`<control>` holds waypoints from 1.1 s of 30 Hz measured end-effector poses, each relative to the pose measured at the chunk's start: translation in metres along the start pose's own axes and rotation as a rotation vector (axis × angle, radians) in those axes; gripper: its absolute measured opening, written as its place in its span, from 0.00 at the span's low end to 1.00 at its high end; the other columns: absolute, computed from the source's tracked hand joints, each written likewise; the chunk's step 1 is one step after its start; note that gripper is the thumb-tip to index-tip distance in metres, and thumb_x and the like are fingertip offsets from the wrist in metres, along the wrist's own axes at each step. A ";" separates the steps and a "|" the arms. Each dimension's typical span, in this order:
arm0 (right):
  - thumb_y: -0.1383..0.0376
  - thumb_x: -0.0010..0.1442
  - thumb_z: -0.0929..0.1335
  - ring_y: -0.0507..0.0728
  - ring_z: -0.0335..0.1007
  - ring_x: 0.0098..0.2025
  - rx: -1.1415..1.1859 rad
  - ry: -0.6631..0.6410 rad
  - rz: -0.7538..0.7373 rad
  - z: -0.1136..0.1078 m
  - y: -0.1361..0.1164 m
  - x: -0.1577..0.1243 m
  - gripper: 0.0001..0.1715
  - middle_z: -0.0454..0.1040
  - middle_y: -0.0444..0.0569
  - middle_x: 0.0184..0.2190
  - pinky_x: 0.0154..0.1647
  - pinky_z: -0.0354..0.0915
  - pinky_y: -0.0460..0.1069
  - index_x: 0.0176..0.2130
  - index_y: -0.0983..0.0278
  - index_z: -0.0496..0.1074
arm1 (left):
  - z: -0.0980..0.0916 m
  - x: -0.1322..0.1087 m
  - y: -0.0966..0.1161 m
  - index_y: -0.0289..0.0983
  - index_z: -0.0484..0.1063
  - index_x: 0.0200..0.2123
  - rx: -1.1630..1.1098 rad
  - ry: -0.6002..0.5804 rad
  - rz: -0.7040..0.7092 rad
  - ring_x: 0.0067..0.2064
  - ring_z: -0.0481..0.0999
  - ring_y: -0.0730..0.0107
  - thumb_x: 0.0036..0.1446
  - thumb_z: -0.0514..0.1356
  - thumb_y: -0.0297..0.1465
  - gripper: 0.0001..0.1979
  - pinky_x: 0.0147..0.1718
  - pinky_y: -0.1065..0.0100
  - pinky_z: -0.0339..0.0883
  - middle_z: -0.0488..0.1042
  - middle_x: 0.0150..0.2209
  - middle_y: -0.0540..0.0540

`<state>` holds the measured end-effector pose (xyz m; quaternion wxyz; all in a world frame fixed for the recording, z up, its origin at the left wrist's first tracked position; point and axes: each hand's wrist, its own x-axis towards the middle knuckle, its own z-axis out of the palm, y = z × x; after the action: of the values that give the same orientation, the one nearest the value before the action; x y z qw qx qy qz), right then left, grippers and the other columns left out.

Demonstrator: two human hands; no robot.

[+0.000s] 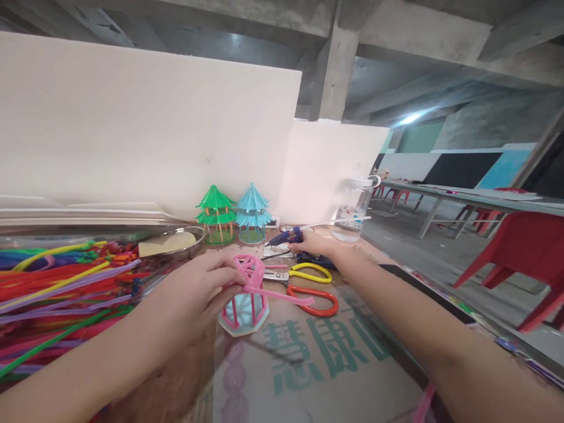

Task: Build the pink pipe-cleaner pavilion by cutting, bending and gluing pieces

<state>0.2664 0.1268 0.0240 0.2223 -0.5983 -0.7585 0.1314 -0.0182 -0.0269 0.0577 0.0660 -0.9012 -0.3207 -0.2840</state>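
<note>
My left hand [198, 291] is closed on a pink pipe-cleaner frame [252, 275] that sits on top of a small pink and blue model base [244, 313]. A loose pink strand runs from it to the right. My right hand [314, 244] reaches forward and rests on a blue glue gun [287, 237] lying on the table, its fingers curled on the handle. Just in front of that hand lie yellow-handled scissors [311, 273] and red-handled scissors [314, 299].
A heap of coloured pipe cleaners [57, 288] fills the left side. Green [215, 214] and blue [252, 213] finished pavilion models stand at the back by a metal dish [176, 242]. A clear jar [356, 208] stands at the right. Cardboard [317, 364] covers the table; red chairs [520, 258] beyond.
</note>
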 end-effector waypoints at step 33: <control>0.50 0.57 0.66 0.58 0.74 0.35 0.149 -0.140 -0.291 -0.054 -0.062 -0.118 0.18 0.80 0.42 0.33 0.35 0.68 0.48 0.30 0.57 0.80 | -0.011 0.010 0.009 0.39 0.73 0.29 -0.087 -0.018 -0.285 0.33 0.74 0.65 0.57 0.54 0.39 0.13 0.32 0.68 0.66 0.76 0.29 0.49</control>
<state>0.2624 -0.0062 0.0788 0.2291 -0.4534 -0.8390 0.1951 -0.0110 -0.0317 0.0727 -0.0169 -0.8511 -0.4335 -0.2957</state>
